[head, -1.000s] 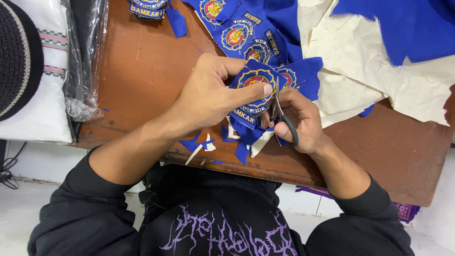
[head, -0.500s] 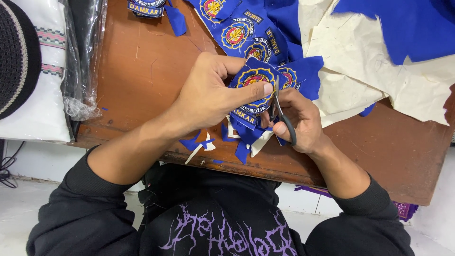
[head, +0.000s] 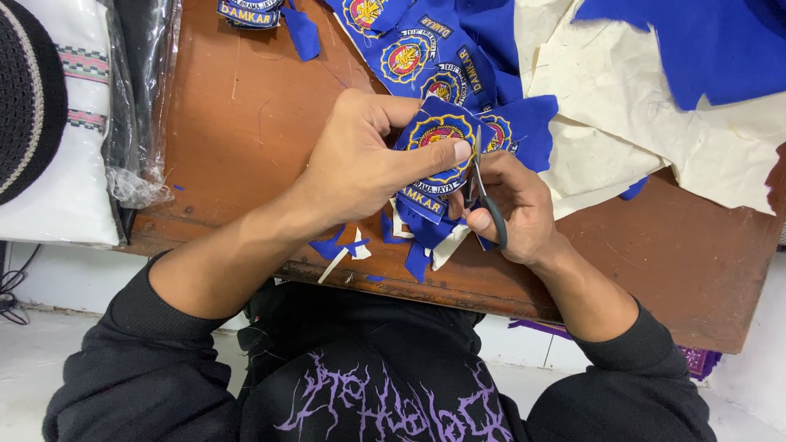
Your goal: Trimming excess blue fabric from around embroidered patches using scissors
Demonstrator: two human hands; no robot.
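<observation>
Worn brown wooden table (head: 246, 123) filled most of the view, w/ pale floor showing along the near edge. Left hand (head: 360, 168) was closed round a blue embroidered patch (head: 438, 143), thumb pressed flat across its front, fingers curled behind, holding it upright just above the table's near-centre. Right hand (head: 512, 205) sat touching the patch's right edge, fingers pinched through the loops of small black scissors (head: 485, 205); blades pointed up along the patch edge, but whether they were spread or pressed together couldn't be told. Blue and white fabric scraps (head: 352, 247) lay on the table just under both hands, at the near edge. More patches on blue cloth (head: 409, 49) lay at the far centre, touching the held patch's far side. Cream backing sheet (head: 639, 123) spread far right, w/ another blue piece (head: 696, 41) over it. Far left: 1 small stack of cut patches (head: 250, 12) and a clear plastic bag (head: 139, 98), beside a folded white cloth (head: 65, 164) and a dark knitted cap (head: 29, 90). Person wore a black sweatshirt (head: 368, 385) w/ purple print.
</observation>
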